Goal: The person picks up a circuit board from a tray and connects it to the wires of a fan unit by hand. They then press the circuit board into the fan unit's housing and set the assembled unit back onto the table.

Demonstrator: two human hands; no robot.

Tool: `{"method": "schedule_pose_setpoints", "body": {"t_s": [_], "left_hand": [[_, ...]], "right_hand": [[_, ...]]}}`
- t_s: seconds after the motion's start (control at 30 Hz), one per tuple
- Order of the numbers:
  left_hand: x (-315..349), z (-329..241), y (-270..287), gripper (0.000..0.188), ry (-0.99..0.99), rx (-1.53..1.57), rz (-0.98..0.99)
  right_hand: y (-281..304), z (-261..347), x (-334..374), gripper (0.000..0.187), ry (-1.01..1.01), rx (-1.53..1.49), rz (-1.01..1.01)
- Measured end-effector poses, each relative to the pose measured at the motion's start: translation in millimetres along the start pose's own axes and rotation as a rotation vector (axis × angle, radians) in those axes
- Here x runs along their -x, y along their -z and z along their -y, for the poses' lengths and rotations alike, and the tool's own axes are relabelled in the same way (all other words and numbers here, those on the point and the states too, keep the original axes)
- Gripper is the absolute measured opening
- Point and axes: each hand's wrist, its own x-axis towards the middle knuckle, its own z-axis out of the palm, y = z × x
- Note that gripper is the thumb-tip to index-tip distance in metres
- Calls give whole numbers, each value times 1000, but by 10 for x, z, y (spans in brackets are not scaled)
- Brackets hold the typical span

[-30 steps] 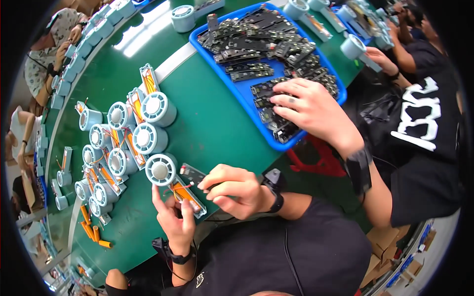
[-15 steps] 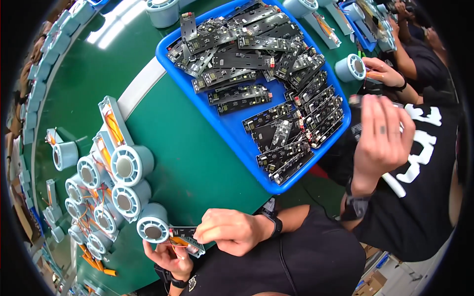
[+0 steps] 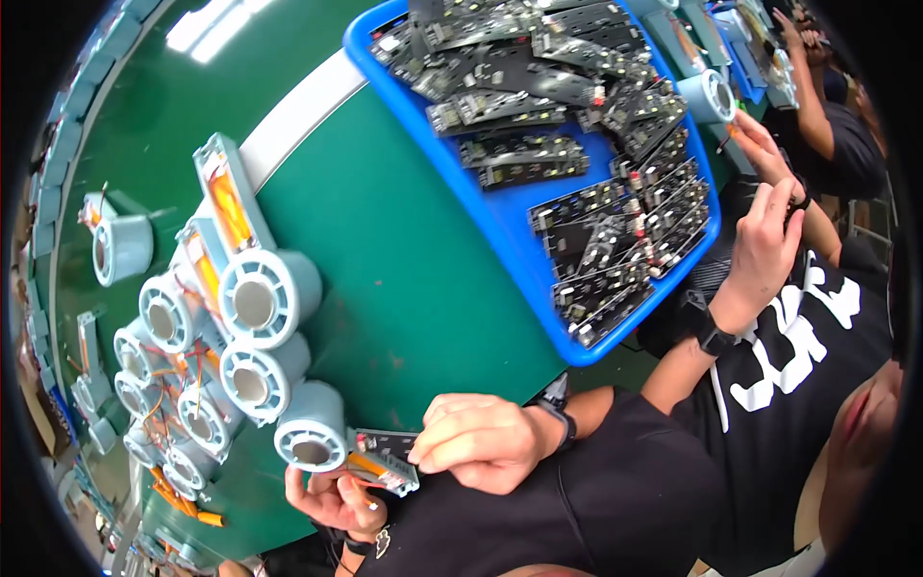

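Near the table edge, a light-blue housing with a round, ribbed head (image 3: pixel 311 425) and a narrow arm is in my left hand (image 3: pixel 336 502), fingers curled under it. An orange battery (image 3: pixel 367 465) and thin wires show in its arm; a small white connector shows by my left fingers. Over the arm lies a black circuit board (image 3: pixel 387 443), its far end by the round head. My right hand (image 3: pixel 484 442) is closed on the board's near end, and my fingers hide part of it.
To my left stands a cluster of similar light-blue housings (image 3: pixel 252 385) with orange batteries and loose wires. A blue tray (image 3: pixel 461 202) of many black circuit boards lies ahead and right. Beside it a co-worker's hand (image 3: pixel 764 236) is raised; other workers sit beyond.
The view has shifted, so the tray sits higher and farther right. The co-worker's hand beside the tray has turned and moved. My hands keep their hold on the housing and board.
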Motion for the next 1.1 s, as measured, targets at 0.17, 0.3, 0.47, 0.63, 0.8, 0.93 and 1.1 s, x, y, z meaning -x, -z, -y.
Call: {"method": "schedule_pose_setpoints", "body": {"t_s": [0.17, 0.3, 0.47, 0.63, 0.8, 0.93, 1.1], "left_hand": [[-62, -74, -32, 66, 3, 40, 6], [-172, -134, -71, 64, -70, 116, 91], [-234, -144, -96, 69, -88, 100, 127], [-231, -146, -73, 70, -108, 133, 228], [-215, -185, -48, 68, -168, 188, 208], [-122, -128, 240, 62, -215, 116, 303], [-9, 4, 508, 49, -263, 76, 351]], "right_hand": [[28, -9, 15, 23, -58, 41, 38], [9, -15, -35, 20, -69, 70, 44], [-3, 43, -1, 18, -94, 167, 37], [-62, 46, 49, 18, -158, 187, -23], [-66, -62, 81, 18, -126, 182, -97], [-61, -90, 113, 18, -89, 238, -107], [-175, -54, 95, 27, 33, 150, -252]]}}
